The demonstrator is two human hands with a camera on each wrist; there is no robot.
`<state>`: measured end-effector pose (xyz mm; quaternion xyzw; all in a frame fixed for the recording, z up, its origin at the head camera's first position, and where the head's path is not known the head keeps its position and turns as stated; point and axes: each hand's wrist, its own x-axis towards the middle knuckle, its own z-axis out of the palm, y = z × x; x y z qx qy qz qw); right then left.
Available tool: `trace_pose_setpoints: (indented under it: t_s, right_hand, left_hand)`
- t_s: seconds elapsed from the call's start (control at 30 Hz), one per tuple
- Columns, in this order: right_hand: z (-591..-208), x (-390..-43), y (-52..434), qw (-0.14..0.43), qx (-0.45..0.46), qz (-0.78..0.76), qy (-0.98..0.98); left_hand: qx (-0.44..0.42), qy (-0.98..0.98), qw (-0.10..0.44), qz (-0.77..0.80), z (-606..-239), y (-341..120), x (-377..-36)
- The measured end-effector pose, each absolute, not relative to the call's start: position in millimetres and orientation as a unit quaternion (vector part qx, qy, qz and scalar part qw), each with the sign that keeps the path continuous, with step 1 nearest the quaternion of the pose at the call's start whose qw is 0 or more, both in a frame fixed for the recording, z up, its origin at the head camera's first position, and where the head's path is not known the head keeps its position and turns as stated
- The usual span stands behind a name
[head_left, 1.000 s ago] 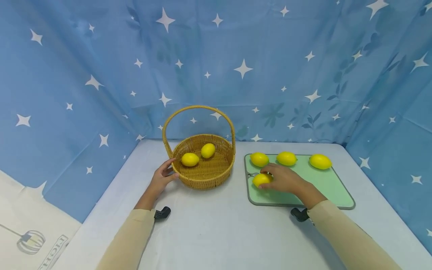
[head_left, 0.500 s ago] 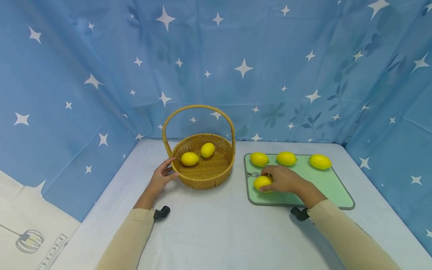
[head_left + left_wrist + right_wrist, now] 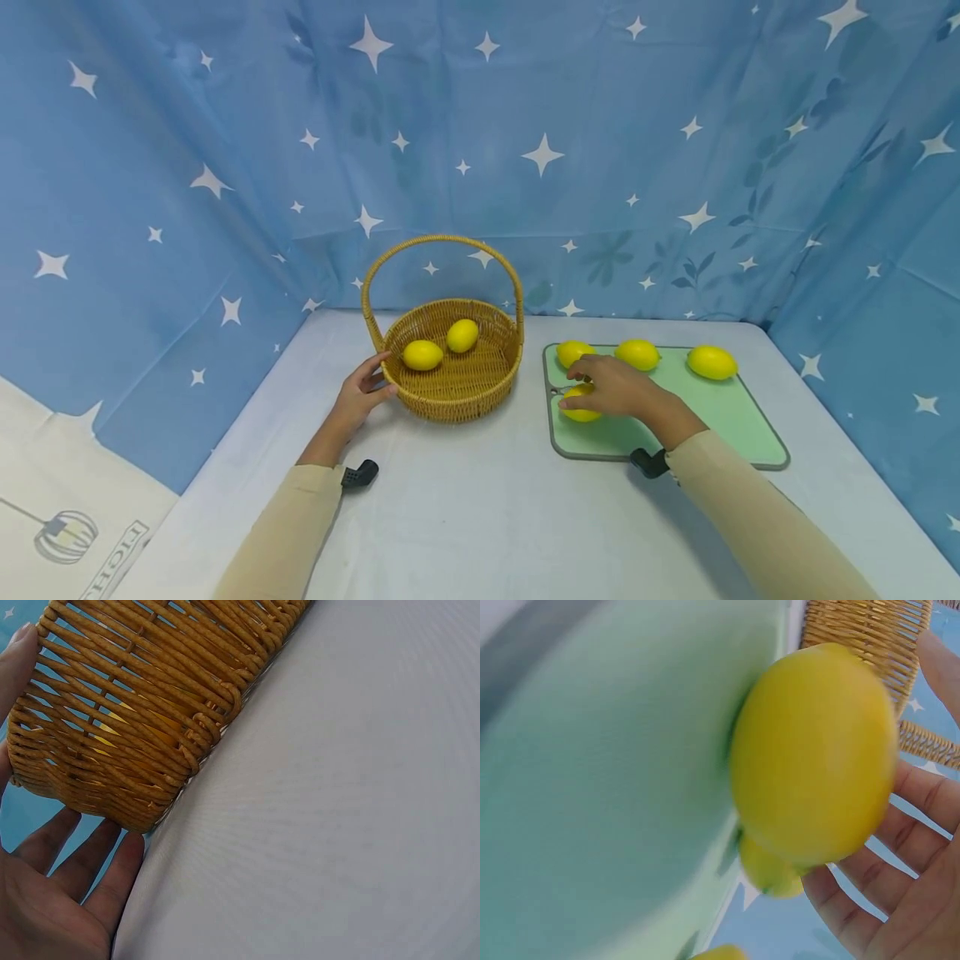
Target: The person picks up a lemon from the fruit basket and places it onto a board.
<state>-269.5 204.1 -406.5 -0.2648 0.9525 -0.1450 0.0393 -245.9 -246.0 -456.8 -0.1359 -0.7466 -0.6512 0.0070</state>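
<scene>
A wicker basket [image 3: 450, 408] with a tall hoop handle stands left of centre on the table, two lemons [image 3: 423, 356] inside. My left hand [image 3: 358, 404] rests against its left side, thumb and fingers spread; the left wrist view shows fairly straight fingers [image 3: 116, 881] at the weave. On the left part of a green cutting board [image 3: 720, 417] lies a lemon [image 3: 583, 410], with my right hand [image 3: 618, 387] over it. In the right wrist view this lemon [image 3: 814, 757] hides the fingertips, while the thumb [image 3: 939, 671] stands apart from it. Contact with the fingers is unclear.
Along the board's far edge lie three more lemons [image 3: 712, 362]. The board is grey-rimmed, and a small printed mark near its left edge is partly covered. A blue star-patterned curtain [image 3: 540, 208] hangs behind the white table [image 3: 450, 517].
My right hand has shifted slightly up and left over the lemon on the board, and its fingers look more spread. The left hand and basket have stayed put.
</scene>
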Motion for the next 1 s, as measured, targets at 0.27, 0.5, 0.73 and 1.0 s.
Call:
trace_pose_setpoints:
  t_s: [0.27, 0.5, 0.73, 1.0]
  right_hand:
    - [-396.5, -281.4, 180.7, 0.041, -0.303, -0.143, 0.941]
    - [-392.8, -290.2, 160.3, 0.033, -0.321, -0.157, 0.933]
    - [-383.8, -294.0, 130.6, 0.008, -0.367, -0.197, 0.909]
    - [-368.5, -295.2, 89.9, -0.010, -0.421, -0.183, 0.888]
  left_hand:
    - [-0.145, -0.744, 0.012, -0.653, -456.6, -245.1, -245.0]
    - [-0.146, -0.739, 0.008, -0.658, -454.9, -244.4, -245.0]
    - [-0.149, -0.739, 0.006, -0.657, -454.1, -246.1, -244.8]
    - [-0.141, -0.738, 0.002, -0.660, -456.6, -246.9, -244.7]
